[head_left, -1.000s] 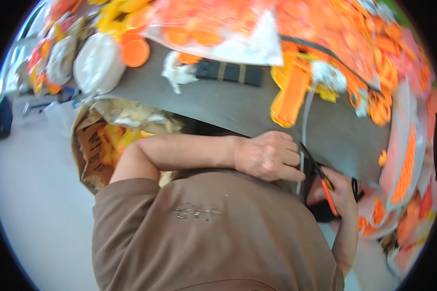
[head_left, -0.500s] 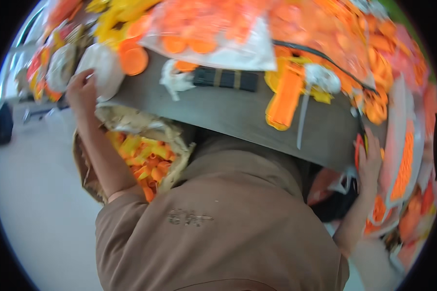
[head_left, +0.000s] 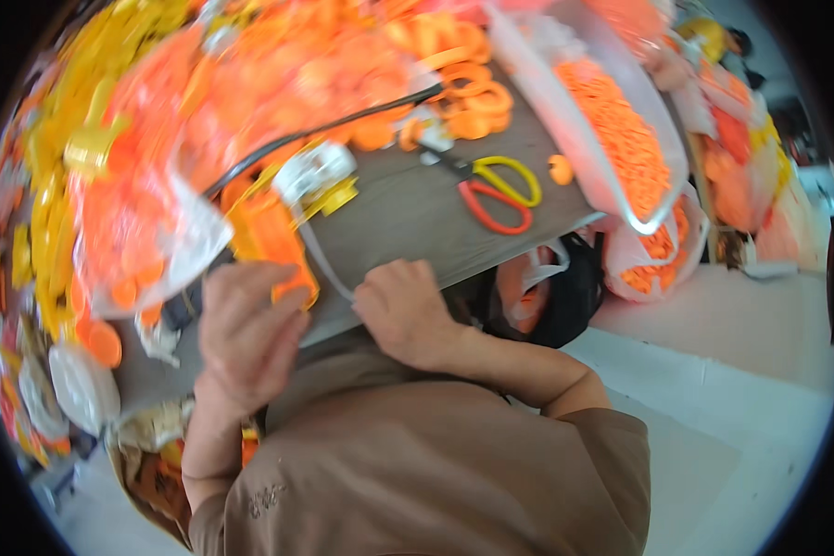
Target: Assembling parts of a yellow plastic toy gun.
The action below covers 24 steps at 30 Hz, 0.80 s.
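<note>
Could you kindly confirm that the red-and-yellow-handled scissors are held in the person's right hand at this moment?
Not quite: in the head view, the red-and-yellow-handled scissors lie on the grey table, apart from the person's right hand.

Right fingers at strip; scissors on table.
</note>
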{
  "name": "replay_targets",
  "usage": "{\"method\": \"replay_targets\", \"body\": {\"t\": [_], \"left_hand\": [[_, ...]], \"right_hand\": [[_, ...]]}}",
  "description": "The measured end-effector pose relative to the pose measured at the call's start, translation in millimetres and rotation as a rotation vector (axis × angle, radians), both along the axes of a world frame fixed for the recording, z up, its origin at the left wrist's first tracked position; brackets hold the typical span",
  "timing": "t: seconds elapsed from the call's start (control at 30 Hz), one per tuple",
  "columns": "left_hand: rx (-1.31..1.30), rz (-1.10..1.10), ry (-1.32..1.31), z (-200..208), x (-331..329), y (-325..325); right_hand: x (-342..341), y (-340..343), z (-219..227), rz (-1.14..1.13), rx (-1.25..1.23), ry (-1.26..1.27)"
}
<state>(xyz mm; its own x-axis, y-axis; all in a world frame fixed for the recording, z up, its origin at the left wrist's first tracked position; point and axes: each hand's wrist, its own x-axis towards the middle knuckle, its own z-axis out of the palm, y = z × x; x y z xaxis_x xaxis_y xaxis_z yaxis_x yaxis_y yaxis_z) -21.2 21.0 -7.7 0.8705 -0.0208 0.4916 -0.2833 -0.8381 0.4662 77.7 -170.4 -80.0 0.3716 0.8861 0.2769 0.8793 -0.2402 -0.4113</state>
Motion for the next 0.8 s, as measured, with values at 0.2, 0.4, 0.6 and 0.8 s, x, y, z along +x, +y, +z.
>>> {"method": "replay_targets", "body": {"t": [0.2, 0.4, 0.6, 0.8], "left_hand": [[0.100, -0.174, 0.111, -19.9, 36.3, -30.0], [-0.055, -0.193, -0.006, -28.8, 60.2, -33.1], [-0.168, -0.052, -0.015, -30.0, 64.0, -31.8], [-0.172, -0.040, -0.015, -27.2, 64.6, -33.3]], "right_hand": [[20.3, -11.6, 17.0, 0.021, 0.172, 0.076], [45.1, -15.6, 32.6, 0.018, 0.234, 0.292], [186.3, -50.3, 95.6, -0.365, 0.126, 0.174], [367.6, -97.7, 93.7, -0.655, -0.173, -0.183]]}}
